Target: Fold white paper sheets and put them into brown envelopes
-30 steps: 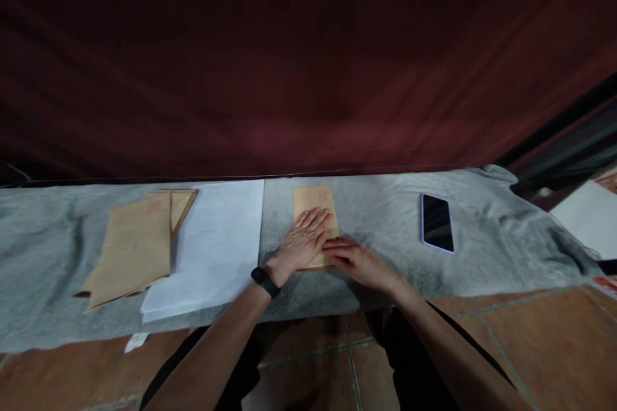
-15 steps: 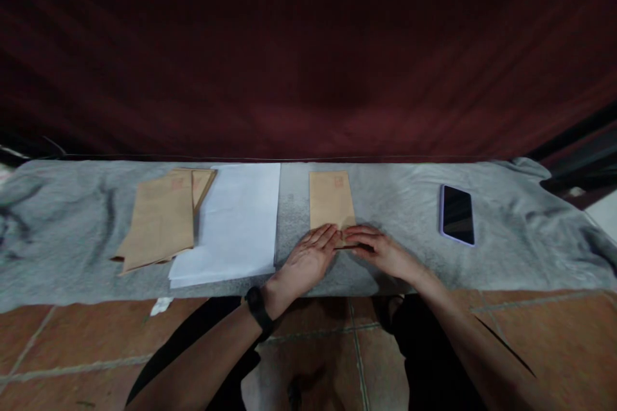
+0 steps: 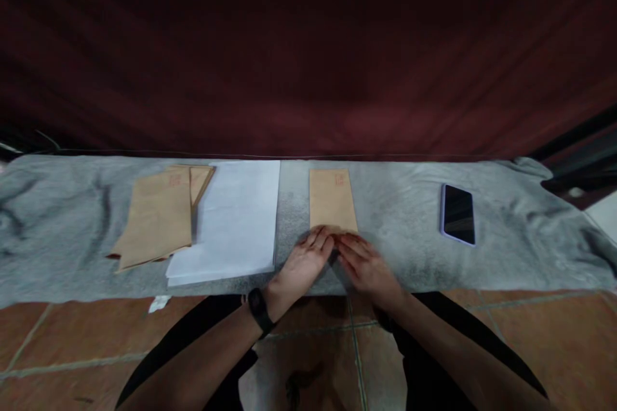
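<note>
A brown paper envelope [image 3: 332,196] with a small red printed mark near its top right lies upright in front of me on the grey cloth. My left hand [image 3: 311,253], a dark band on its wrist, rests with stretched fingers on the envelope's near end. From the other side my right hand [image 3: 364,263], slightly blurred, lays its extended fingers on that same end. The fingertips of both hands almost meet there, and they hide the near edge of the envelope.
Left of the envelope is a stack of white paper sheets [image 3: 241,218]. Several brown envelopes [image 3: 159,218] lie fanned farther left, partly over the sheets. A phone in a purple case [image 3: 457,214] sits to the right. Behind the grey cloth [image 3: 520,237] hangs a dark red curtain [image 3: 308,77].
My right hand has moved slightly left and toward me, its fingers now flatter over the envelope's near end. My left hand has barely moved.
</note>
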The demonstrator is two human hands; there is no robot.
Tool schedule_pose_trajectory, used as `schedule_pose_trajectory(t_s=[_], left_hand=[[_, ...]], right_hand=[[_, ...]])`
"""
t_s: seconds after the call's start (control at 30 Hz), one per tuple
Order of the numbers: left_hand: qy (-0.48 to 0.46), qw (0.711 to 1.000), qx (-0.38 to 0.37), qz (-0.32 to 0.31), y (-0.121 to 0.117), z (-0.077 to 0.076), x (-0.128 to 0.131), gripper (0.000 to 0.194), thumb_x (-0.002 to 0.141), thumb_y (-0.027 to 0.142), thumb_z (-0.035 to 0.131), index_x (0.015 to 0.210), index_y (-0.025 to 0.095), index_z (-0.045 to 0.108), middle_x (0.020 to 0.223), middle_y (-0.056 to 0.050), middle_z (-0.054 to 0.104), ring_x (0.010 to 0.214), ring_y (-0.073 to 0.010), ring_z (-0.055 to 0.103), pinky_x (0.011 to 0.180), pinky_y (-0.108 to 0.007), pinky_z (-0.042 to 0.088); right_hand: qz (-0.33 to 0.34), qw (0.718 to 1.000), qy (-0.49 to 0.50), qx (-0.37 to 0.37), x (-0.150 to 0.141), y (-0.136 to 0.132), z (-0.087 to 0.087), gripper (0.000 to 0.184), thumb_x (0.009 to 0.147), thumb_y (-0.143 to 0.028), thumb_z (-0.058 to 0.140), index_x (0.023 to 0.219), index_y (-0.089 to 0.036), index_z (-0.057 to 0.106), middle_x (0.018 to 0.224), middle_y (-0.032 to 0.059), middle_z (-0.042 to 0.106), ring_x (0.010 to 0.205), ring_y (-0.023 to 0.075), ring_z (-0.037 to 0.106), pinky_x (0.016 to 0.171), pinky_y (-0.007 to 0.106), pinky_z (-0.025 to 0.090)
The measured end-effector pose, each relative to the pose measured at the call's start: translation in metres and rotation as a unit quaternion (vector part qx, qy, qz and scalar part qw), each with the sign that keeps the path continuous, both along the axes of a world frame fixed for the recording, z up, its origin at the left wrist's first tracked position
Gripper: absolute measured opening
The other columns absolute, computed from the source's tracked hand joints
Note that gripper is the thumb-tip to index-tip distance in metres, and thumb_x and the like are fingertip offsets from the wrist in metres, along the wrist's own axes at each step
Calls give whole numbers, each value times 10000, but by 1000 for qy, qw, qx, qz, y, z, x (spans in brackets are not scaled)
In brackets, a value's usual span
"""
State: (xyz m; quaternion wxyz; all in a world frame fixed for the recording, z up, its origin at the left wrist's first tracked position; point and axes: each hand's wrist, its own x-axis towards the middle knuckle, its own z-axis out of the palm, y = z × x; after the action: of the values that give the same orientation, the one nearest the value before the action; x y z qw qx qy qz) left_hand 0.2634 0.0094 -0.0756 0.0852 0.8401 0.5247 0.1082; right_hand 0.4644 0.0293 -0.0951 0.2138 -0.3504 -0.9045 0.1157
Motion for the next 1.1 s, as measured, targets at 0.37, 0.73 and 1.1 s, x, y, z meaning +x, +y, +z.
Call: schedule_pose_trajectory(t_s=[0.37, 0.73, 1.1], left_hand=[[82, 995, 48, 13, -36, -4, 10, 604, 1008, 300, 403, 1528, 7, 310, 1618, -228, 306, 1527, -288, 245, 1241, -460, 275], [87, 995, 39, 22, -40, -7, 8, 714, 1021, 503, 397, 1565, 58, 270, 1647, -196, 247, 1544, -286, 192, 1259, -456, 198], [143, 987, 17, 76, -48, 0, 14, 967, 903, 676, 535, 1535, -20, 312, 1630, -247, 232, 1532, -343, 210, 1248, -463, 237]], right_hand=[[31, 996, -80, 31, 8, -22, -2, 674, 1010, -344, 465, 1595, -96, 241, 1620, 149, 344, 1506, 257, 313, 1227, 470, 337], [17, 993, -113, 20, 22, -19, -7, 604, 1057, -319, 341, 1616, -161, 176, 1648, 110, 296, 1518, 234, 286, 1233, 478, 305], [-42, 993, -99, 40, 37, -22, -11, 646, 1061, -359, 351, 1630, -186, 98, 1642, 124, 305, 1482, 268, 364, 1206, 493, 350]])
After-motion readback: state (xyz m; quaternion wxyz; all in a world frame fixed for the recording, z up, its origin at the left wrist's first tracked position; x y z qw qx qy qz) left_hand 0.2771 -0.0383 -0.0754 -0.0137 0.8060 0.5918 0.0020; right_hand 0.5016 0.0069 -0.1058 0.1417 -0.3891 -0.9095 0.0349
